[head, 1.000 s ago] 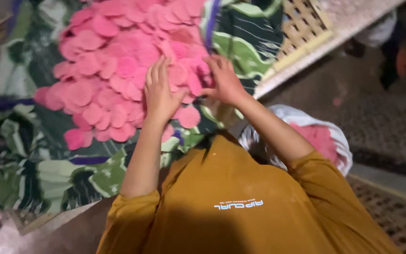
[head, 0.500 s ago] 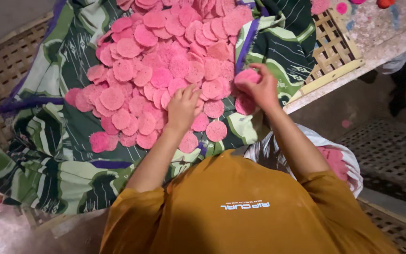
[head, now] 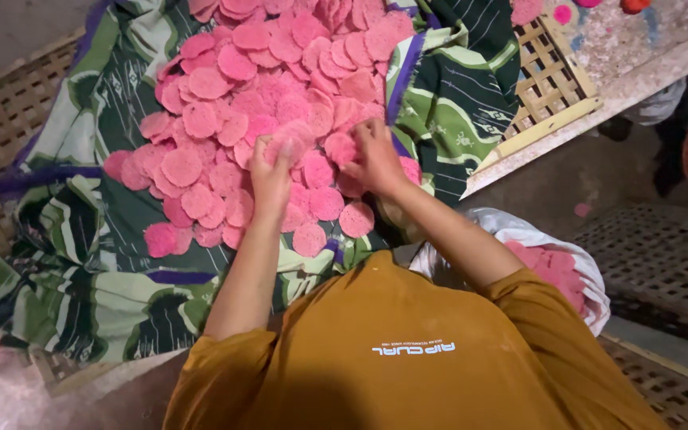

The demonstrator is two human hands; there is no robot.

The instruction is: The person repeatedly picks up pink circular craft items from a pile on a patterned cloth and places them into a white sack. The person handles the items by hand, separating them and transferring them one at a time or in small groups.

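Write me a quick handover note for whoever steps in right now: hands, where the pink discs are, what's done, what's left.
Left hand: pressed on the pink discs, a few gathered under its fingers.
Right hand: also on the pile, fingers curled around several discs.
The discs lie heaped on a green patterned cloth over a woven mat.
Done: some discs already sit in the white bag at the person's right.
Left: most of the heap remains on the cloth.

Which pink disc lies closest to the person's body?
The pink disc at the pile's bottom edge, between the forearms; it lies on the green cloth, lower than its neighbours.
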